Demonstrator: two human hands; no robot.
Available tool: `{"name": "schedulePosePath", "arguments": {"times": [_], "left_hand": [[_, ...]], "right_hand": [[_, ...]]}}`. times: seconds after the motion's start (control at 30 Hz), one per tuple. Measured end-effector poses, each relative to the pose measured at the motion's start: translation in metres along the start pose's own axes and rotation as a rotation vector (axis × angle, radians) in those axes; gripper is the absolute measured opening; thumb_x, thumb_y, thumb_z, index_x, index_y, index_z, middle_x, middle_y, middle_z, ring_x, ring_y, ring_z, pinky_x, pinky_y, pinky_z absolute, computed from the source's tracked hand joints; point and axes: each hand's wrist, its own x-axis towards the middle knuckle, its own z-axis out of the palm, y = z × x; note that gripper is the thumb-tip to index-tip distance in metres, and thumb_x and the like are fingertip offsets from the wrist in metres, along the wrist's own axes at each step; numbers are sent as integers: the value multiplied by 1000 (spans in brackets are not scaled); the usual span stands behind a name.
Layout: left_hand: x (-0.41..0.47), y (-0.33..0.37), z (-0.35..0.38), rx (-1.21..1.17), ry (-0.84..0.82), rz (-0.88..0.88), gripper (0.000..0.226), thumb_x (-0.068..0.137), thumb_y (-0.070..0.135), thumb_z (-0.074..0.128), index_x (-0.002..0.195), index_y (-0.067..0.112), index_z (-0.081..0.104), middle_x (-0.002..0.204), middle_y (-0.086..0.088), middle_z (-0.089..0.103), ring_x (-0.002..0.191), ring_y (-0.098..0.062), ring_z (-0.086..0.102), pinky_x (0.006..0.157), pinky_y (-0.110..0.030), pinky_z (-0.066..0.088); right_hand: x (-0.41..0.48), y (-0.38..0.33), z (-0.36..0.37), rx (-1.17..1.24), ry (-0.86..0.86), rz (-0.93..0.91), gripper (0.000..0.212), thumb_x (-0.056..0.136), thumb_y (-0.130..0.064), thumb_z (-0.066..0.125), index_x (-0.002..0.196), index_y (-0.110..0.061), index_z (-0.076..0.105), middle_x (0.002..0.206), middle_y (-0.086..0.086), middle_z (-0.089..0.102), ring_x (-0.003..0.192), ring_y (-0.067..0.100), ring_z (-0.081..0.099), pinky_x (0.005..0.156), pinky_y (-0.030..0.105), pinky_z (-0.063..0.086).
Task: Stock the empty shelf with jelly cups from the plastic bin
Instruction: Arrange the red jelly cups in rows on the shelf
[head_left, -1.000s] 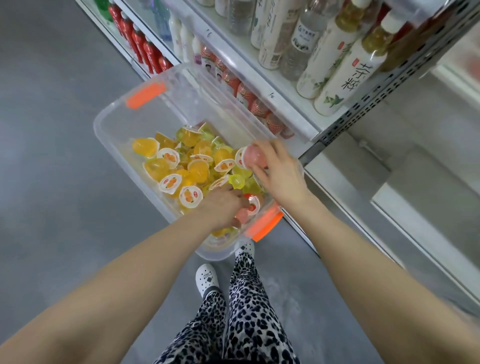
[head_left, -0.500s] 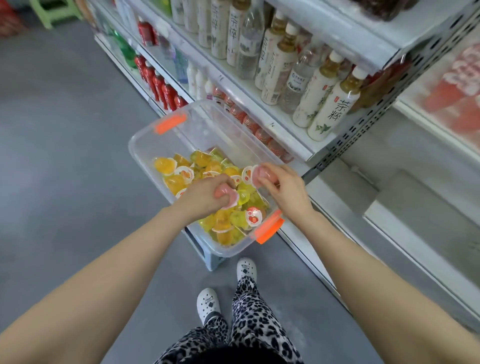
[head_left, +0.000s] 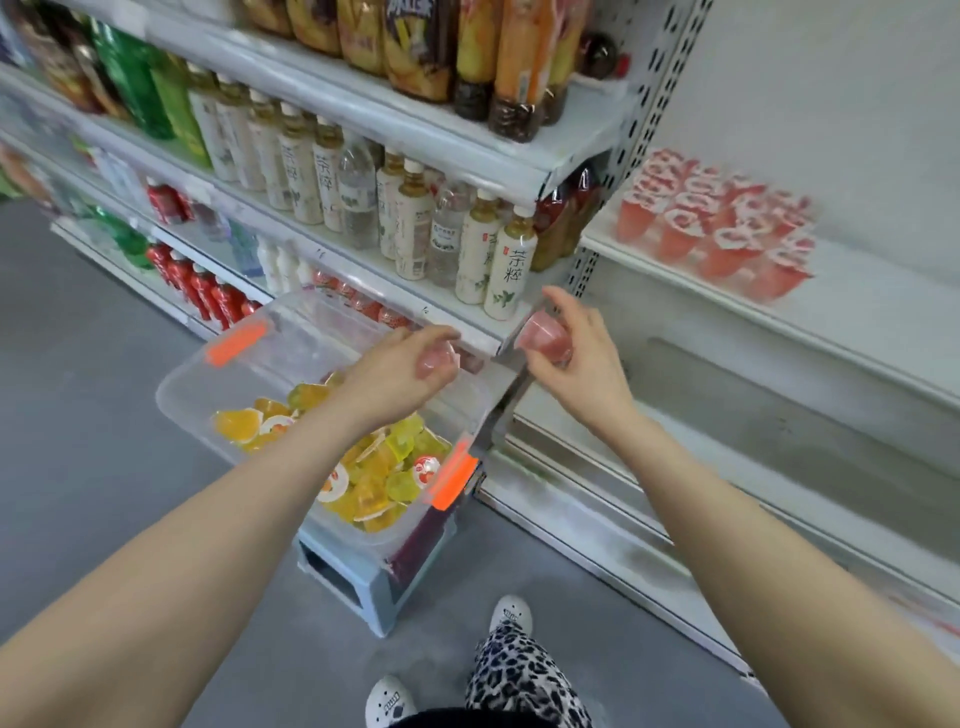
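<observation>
Both hands are now rising clear of the plastic bin (head_left: 311, 332), where a second ago they were still down among the cups, picking. The left hand (head_left: 400, 371) is pinching a first pink cup (head_left: 436, 358) in its curled fingers, and the right hand (head_left: 576, 353) is gripping a second pink cup (head_left: 543, 335) with thumb and fingers wrapped round it. The view is also swinging up and toward 2 o'clock, bringing the shelf (head_left: 857, 306) into sight. A cluster of standing pink cups (head_left: 717, 234) is already sitting there, blurred, with bare shelf showing around it. The bin is resting on a small stool (head_left: 358, 582) at about 8 o'clock from the hands, holding mostly loose yellow cups (head_left: 374, 478), with tea bottles (head_left: 509, 270) lined up just above it. So the picking appears finished for this round, and the pair is likely travelling toward the shelf at 2 o'clock. Plenty of cups are remaining in the bin.
</observation>
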Motion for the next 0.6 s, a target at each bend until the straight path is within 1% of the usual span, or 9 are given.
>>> {"name": "schedulePosePath", "arguments": {"times": [0.07, 0.1, 0.17, 0.2, 0.27, 0.37, 0.43, 0.53, 0.6], "left_hand": [[14, 26, 1, -35, 17, 68, 37, 90, 44, 59, 125, 35, 51, 107, 6, 55, 113, -21, 53, 94, -34, 42], [21, 40, 1, -60, 31, 98, 34, 89, 45, 61, 120, 34, 53, 106, 6, 58, 107, -20, 55, 88, -33, 43], [34, 70, 3, -105, 51, 150, 33, 86, 49, 64, 111, 31, 53, 103, 7, 62, 91, -15, 58, 74, -31, 43], [40, 86, 4, -125, 53, 168, 33, 84, 49, 66, 108, 30, 53, 100, 9, 63, 86, -12, 58, 71, -30, 43], [53, 116, 9, -161, 54, 202, 33, 82, 49, 69, 103, 30, 54, 97, 13, 63, 84, -9, 59, 71, -30, 47], [76, 159, 19, -226, 48, 253, 32, 78, 49, 72, 97, 34, 51, 96, 15, 62, 76, -5, 65, 71, -33, 54], [92, 189, 26, -221, 48, 277, 33, 79, 49, 72, 98, 33, 50, 99, 17, 60, 74, -1, 64, 68, -27, 51], [118, 233, 38, -206, 71, 321, 40, 80, 47, 71, 108, 27, 52, 105, 14, 58, 90, -5, 59, 74, -24, 47], [136, 258, 47, -237, 76, 323, 44, 80, 43, 73, 116, 24, 54, 108, 13, 58, 94, -7, 57, 78, -22, 45]], "right_hand": [[-1, 3, -28, -16, 53, 2, 50, 83, -25, 67, 130, -31, 50, 110, 0, 47, 80, -4, 55, 80, 21, 48], [-1, 6, -42, -20, 93, 7, 44, 84, -26, 68, 125, -29, 52, 109, 0, 47, 83, -5, 53, 79, 25, 48], [1, 15, -71, -14, 191, 28, 36, 84, -31, 69, 114, -29, 51, 106, -3, 50, 86, 3, 51, 77, 31, 49], [2, 20, -85, -5, 239, 34, 33, 83, -33, 69, 109, -29, 50, 103, -3, 51, 88, 10, 52, 77, 35, 50], [4, 33, -115, -4, 318, 54, 30, 80, -34, 69, 102, -29, 48, 98, -2, 54, 86, 19, 54, 75, 42, 51], [5, 55, -161, -39, 416, 103, 30, 78, -31, 69, 97, -25, 47, 93, -5, 55, 85, 17, 54, 74, 39, 50], [7, 74, -192, -58, 464, 132, 30, 77, -32, 69, 96, -21, 47, 93, -6, 54, 85, 16, 52, 75, 36, 49], [12, 105, -238, -79, 513, 181, 31, 77, -32, 69, 96, -19, 49, 94, -5, 55, 86, 16, 52, 77, 32, 45], [18, 127, -265, -90, 517, 219, 29, 78, -31, 69, 96, -20, 50, 96, -4, 58, 89, 15, 53, 78, 30, 43]]}}
